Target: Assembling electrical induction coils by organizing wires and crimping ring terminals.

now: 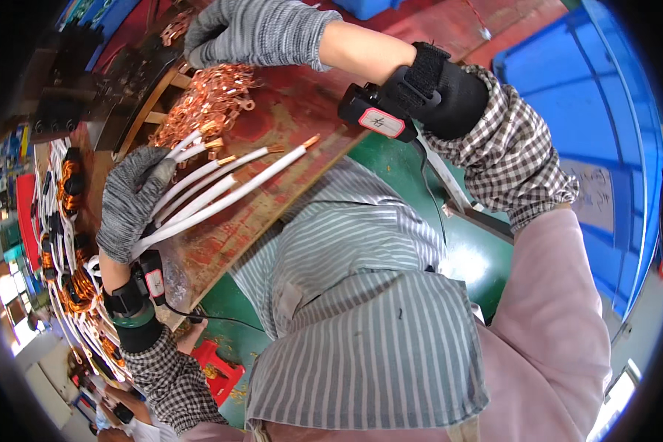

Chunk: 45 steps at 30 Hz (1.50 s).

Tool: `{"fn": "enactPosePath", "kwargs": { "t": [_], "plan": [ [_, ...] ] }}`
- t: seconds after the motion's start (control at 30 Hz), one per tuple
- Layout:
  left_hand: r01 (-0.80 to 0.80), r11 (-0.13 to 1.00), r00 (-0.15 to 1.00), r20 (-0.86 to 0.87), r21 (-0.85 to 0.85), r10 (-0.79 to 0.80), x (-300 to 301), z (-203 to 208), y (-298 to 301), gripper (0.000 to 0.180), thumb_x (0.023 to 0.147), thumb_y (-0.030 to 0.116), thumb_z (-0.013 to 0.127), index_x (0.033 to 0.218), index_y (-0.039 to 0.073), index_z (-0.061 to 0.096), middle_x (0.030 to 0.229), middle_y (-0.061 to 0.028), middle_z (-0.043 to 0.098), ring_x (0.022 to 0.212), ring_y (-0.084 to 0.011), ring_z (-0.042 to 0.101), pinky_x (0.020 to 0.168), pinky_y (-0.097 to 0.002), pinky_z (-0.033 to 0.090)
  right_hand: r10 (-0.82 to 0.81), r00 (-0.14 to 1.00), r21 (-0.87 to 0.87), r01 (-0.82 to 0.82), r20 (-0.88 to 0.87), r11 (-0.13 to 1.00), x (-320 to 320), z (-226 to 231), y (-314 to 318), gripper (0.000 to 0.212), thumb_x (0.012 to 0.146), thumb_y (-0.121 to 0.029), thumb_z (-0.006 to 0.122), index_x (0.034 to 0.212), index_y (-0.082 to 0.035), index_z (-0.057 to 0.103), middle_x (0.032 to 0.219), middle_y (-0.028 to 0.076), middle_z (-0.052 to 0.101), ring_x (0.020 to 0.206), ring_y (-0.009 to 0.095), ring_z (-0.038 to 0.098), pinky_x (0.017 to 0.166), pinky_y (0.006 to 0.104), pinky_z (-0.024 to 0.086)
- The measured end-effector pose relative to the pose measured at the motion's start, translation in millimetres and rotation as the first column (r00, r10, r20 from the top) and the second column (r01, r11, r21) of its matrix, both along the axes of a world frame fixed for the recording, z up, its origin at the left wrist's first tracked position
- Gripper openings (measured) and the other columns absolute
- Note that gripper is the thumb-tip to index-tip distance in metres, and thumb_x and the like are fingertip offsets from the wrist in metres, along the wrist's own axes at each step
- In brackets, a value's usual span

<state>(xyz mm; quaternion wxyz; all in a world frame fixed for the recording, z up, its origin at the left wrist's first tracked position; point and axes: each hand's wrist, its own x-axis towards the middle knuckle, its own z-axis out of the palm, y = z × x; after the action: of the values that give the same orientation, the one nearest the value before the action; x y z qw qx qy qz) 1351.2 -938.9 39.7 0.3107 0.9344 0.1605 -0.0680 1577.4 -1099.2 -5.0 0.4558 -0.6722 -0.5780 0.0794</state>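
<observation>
My left hand (131,202), in a grey knitted glove, is closed round several white cables (232,193) at the left end of the table. Bare copper ends stick out of their white sleeves, some toward the right and some toward the heap. Just beyond lies a heap of small copper terminals (212,99). My right hand (254,33), gloved the same way, is at the far side above that heap, beside a dark metal machine (136,92). Its fingers are curled in, and whatever they may hold is hidden.
The worn red tabletop (291,110) has a wooden edge facing me. Copper coils with white leads (77,287) line the left side. A large blue bin (567,96) stands at right, a red stool (217,368) below the table. Another person (129,409) is at lower left.
</observation>
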Motion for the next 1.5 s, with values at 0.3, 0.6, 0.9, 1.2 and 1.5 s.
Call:
{"fn": "enactPosePath", "kwargs": {
  "t": [0.3, 0.6, 0.9, 1.2, 1.5],
  "plan": [
    [0.154, 0.892, 0.944, 0.202, 0.426, -0.260, 14, -13, -11, 0.031, 0.089, 0.025, 0.054, 0.108, 0.002, 0.059, 0.103, -0.0184, 0.061, 0.099, -0.0327, 0.058, 0.087, -0.0383, 0.044, -0.235, 0.810, -0.159, 0.177, -0.537, 0.971, -17, 13, -74, 0.023, 0.081, -0.019, 0.065, 0.100, -0.007, 0.066, 0.079, 0.000, 0.065, 0.064, 0.006, 0.059, 0.053, 0.0195, 0.046],
    [0.130, 0.948, 0.877, 0.412, 0.290, -0.247, 19, -11, -9, 0.022, 0.090, 0.012, 0.050, 0.108, 0.002, 0.056, 0.099, -0.0137, 0.060, 0.091, -0.0245, 0.059, 0.081, -0.0312, 0.046, -0.129, 0.813, -0.097, 0.089, -0.567, 0.991, -34, -7, -57, 0.008, 0.079, -0.010, 0.065, 0.084, -0.004, 0.064, 0.072, -0.001, 0.061, 0.063, 0.005, 0.053, 0.052, 0.0216, 0.045],
    [0.025, 0.829, 0.834, 0.446, 0.558, -0.325, 37, 5, -40, 0.020, 0.085, 0.017, 0.057, 0.102, 0.009, 0.062, 0.089, -0.0114, 0.061, 0.080, -0.0298, 0.060, 0.070, -0.0357, 0.050, -0.034, 0.727, -0.061, -0.011, -0.686, 0.998, -32, 0, -34, 0.014, 0.081, -0.005, 0.063, 0.094, -0.001, 0.065, 0.072, 0.003, 0.061, 0.061, 0.007, 0.055, 0.054, 0.0226, 0.047],
    [0.020, 0.805, 0.798, 0.476, 0.592, -0.370, 45, -1, -35, 0.020, 0.084, 0.020, 0.057, 0.097, 0.006, 0.062, 0.084, -0.0123, 0.061, 0.072, -0.0295, 0.060, 0.063, -0.0376, 0.049, -0.025, 0.608, -0.133, -0.134, -0.793, 0.982, -34, 16, -31, 0.016, 0.087, -0.014, 0.056, 0.098, -0.004, 0.059, 0.070, 0.000, 0.058, 0.055, 0.007, 0.057, 0.047, 0.0208, 0.047],
    [0.011, 0.920, 0.827, 0.514, 0.391, -0.229, 43, 0, -33, 0.014, 0.085, 0.013, 0.058, 0.096, 0.007, 0.063, 0.088, -0.0102, 0.065, 0.077, -0.0241, 0.064, 0.069, -0.0305, 0.050, 0.081, 0.540, -0.107, -0.308, -0.838, 0.945, -27, 30, -34, 0.014, 0.087, -0.016, 0.058, 0.094, -0.004, 0.059, 0.075, 0.001, 0.061, 0.061, 0.008, 0.060, 0.049, 0.0189, 0.047]
  ]
}}
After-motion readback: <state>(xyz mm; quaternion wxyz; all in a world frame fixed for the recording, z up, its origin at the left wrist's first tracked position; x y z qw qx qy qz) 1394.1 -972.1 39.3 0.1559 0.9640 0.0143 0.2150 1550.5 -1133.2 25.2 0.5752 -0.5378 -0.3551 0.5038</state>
